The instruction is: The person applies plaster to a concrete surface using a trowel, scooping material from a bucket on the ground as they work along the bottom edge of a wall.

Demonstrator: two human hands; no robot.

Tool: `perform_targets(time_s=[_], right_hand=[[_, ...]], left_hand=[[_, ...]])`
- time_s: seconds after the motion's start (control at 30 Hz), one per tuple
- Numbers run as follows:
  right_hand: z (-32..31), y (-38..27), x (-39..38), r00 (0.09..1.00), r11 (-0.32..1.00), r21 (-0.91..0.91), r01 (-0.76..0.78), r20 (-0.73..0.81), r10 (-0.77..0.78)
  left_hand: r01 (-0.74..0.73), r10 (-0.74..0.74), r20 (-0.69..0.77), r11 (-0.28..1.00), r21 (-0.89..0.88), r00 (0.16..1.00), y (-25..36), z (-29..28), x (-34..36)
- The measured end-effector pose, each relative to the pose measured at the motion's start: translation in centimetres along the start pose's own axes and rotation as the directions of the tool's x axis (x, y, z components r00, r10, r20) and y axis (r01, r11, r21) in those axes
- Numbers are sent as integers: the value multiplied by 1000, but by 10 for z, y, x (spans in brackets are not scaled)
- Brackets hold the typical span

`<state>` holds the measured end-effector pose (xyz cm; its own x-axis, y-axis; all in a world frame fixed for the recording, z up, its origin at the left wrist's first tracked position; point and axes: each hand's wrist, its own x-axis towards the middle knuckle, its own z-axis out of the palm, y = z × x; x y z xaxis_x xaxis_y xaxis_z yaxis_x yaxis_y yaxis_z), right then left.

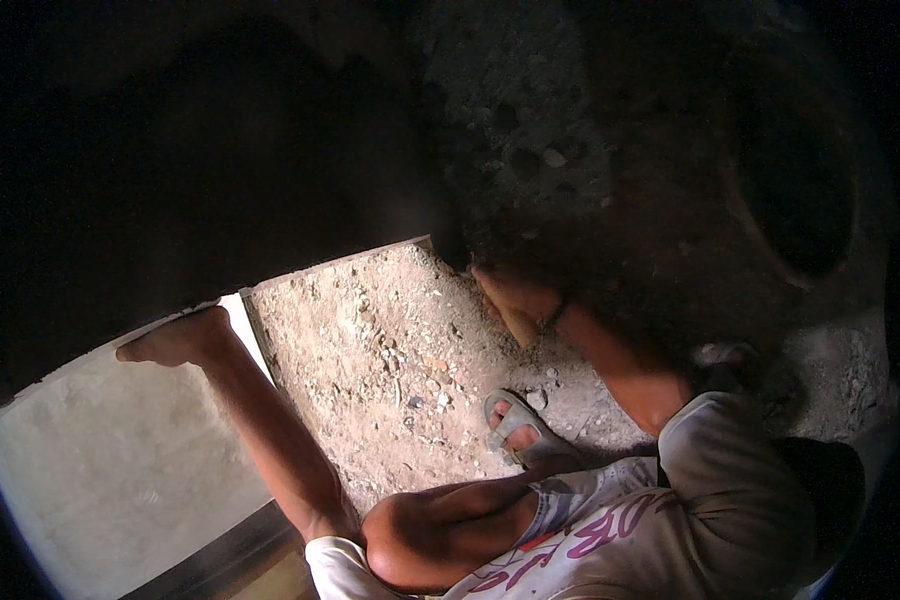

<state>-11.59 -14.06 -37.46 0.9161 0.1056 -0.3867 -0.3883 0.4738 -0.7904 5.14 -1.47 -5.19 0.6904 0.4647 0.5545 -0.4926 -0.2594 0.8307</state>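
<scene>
A big dark panel [200,190], thin and pale along its lower edge, fills the upper left; its face is too dark to make out. At that edge my left hand [178,338] is closed on the panel, with part of its fingers hidden. Near the panel's right corner my right hand [522,293] lies in deep shadow. Its fingers are wrapped round a tan, flat-sided piece [518,327], whose lower end shows below the hand. I cannot make out what kind of thing it is. A dark band circles my right wrist.
Rough ground [370,350] with pebbles and grit lies beyond my knees, partly sunlit. My sandalled foot [515,425] rests on it. A smooth grey slab [130,450] is at the left. A dark round shape [795,180] sits in shadow at the far right.
</scene>
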Motion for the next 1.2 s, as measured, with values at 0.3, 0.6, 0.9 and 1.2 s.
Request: perform_targets(time_s=[0.3, 0.6, 0.9, 1.2], right_hand=[[-25, -51, -34, 998, 908, 413, 67, -37, -57], [-45, -124, 161, 882, 769, 631, 100, 301, -362], [-33, -218, 161, 962, 948, 317, -22, 264, -66], [-5, -193, 110, 950, 974, 183, 134, 257, -179]], left_hand=[[-49, 53, -28, 991, 121, 998, -1, -8, 2], [-179, 176, 29, 966, 187, 984, -3, -2, -1], [-492, 480, 219, 571, 657, 850, -12, -13, 6], [-346, 355, 45, 861, 373, 934, -4, -4, -1]])
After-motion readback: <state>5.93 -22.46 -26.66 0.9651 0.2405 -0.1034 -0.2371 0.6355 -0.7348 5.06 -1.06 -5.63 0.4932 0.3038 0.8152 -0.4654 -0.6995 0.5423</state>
